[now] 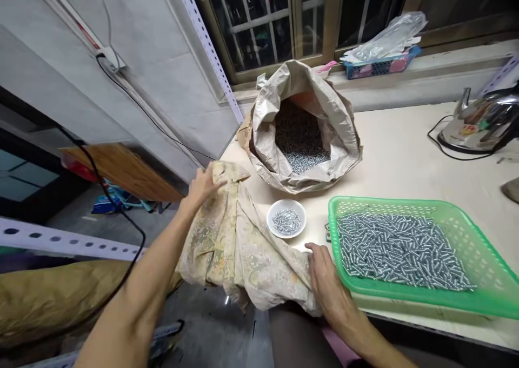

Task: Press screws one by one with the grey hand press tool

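Note:
A faded flower-patterned garment (259, 273) lies draped over the table edge and hangs down toward my lap. My left hand (201, 188) is closed on its upper left corner, with the thumb lying across the fabric. At the garment's right edge, my right hand (326, 281) has its fingers curled round the cloth, and these are partly hidden. A small white bowl (286, 234) of short, shiny, threaded metal pieces stands just beyond the garment, between my hands. To the right of my right hand is a green plastic basket (482, 243) with many of the same pieces.
A large open paper sack (346, 152) of metal pieces stands behind the bowl. An electric kettle (474, 125) with its cord is at the far right. On the windowsill sits a blue basket (379, 68) holding clear plastic. A perforated metal rail (73, 239) runs at left.

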Demonstrator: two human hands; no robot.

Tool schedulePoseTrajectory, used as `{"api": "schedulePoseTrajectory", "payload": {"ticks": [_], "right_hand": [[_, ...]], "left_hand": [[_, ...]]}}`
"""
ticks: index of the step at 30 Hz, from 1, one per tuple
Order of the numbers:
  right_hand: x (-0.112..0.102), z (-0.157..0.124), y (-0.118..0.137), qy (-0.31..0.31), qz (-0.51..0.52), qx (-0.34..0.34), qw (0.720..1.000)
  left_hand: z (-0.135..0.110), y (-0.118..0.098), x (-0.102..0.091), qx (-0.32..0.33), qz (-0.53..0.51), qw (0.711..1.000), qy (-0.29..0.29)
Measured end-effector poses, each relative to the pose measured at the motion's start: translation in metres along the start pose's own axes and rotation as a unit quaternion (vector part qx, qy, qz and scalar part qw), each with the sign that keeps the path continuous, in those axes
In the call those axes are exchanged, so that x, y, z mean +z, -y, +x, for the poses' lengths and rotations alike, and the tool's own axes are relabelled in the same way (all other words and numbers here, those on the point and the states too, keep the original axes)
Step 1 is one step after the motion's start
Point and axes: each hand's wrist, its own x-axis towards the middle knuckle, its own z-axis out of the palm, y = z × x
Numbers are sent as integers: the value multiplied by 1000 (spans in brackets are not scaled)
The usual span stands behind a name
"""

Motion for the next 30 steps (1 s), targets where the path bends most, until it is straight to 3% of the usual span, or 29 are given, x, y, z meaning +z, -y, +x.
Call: {"api": "schedulePoseTrajectory", "payload": {"ticks": [2,4,6,11,14,17,20,22,24,26,30], "right_hand": [[-3,-1,7,-8,-48,-33,998],[-6,0,16,2,-75,-79,994],[-6,4,25,9,-87,-99,991],[-19,29,32,-5,-39,-65,997],[-46,33,30,94,-24,-92,991],[-72,27,32,210,17,-157,965],[-81,36,36,237,12,-176,955],[-76,61,38,227,-40,-138,963],[-67,96,39,242,-108,-50,963],[-55,132,39,300,-135,70,942],[-34,175,33,381,-106,160,904]], "left_hand": [[-14,-2,24,84,150,981,85],[-24,0,39,166,195,949,182],[-31,2,48,213,201,926,239],[-45,-3,54,250,224,903,267],[-57,-14,56,268,238,891,280],[-69,-21,63,282,209,893,282],[-78,-22,72,290,158,906,266],[-82,-23,77,296,124,914,248],[-84,-24,79,308,89,916,241],[-84,-26,80,322,52,912,250],[-83,-25,84,330,3,911,245]]}}
